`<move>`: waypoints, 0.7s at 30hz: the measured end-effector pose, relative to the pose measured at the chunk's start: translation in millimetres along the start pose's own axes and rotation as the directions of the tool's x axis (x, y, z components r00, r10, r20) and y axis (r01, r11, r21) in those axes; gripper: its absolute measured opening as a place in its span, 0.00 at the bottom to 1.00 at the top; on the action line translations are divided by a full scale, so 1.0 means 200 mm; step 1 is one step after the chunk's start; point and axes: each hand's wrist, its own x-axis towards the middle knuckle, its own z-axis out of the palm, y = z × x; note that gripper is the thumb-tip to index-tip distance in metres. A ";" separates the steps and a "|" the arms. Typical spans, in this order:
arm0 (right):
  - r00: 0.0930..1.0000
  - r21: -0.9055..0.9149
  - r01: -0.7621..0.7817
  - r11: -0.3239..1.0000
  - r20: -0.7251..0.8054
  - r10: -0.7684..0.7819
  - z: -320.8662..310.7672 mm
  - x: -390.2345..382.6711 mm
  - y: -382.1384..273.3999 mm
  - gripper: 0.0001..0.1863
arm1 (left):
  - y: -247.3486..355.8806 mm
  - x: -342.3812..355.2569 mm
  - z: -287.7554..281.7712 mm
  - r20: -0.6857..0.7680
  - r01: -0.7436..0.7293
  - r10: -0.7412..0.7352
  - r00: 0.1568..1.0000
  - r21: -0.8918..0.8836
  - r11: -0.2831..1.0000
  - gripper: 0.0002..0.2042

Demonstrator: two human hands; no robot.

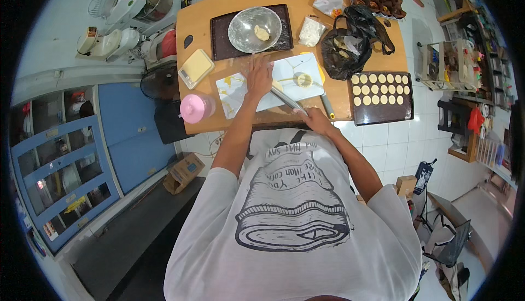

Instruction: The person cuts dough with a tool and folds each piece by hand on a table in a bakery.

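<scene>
My left hand (259,76) is over the white board (284,71), fingers stretched forward, and I see nothing held in it. Lower right, my right hand (319,121) is closed around the near end of a long, silvery rod-like tool (288,101). Its far end slants up toward my left wrist, beside a bit of pale dough (277,85). At the board's left lie thin yellow dough scraps (233,86). A round, pale yellow piece (304,80) sits at its right. A grey-handled tool (327,106) lies by the board's right edge.
Beyond the board, a metal bowl (240,30) with a dough lump (262,33) stands on a dark tray (219,38). A kitchen scale (197,68) and pink lidded container (196,108) stand left. Right are a black plastic bag (339,63) and a tray (383,116) of dough rounds.
</scene>
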 end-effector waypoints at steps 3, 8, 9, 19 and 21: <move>0.991 0.157 -0.120 0.980 0.081 0.109 -0.01 -0.01 -0.03 0.36 | -0.01 0.05 0.04 -0.017 -0.079 0.079 0.997 -0.008 0.997 0.20; 0.988 0.170 -0.151 0.974 0.071 0.140 -0.04 0.02 0.03 0.39 | 0.12 0.16 0.04 0.161 -0.101 0.081 0.984 0.120 0.988 0.21; 0.988 0.115 -0.146 0.983 0.071 0.139 -0.03 0.03 0.05 0.39 | 0.14 0.18 0.03 0.168 -0.109 0.089 0.982 0.115 0.987 0.21; 0.986 0.004 -0.152 0.988 0.067 0.151 0.00 0.07 0.10 0.40 | 0.20 0.25 0.02 0.300 -0.034 -0.018 0.954 0.165 0.986 0.27; 0.995 -0.121 -0.099 0.988 -0.031 0.096 0.01 0.04 0.11 0.36 | 0.21 0.24 0.01 0.315 -0.079 0.023 0.949 0.168 0.983 0.26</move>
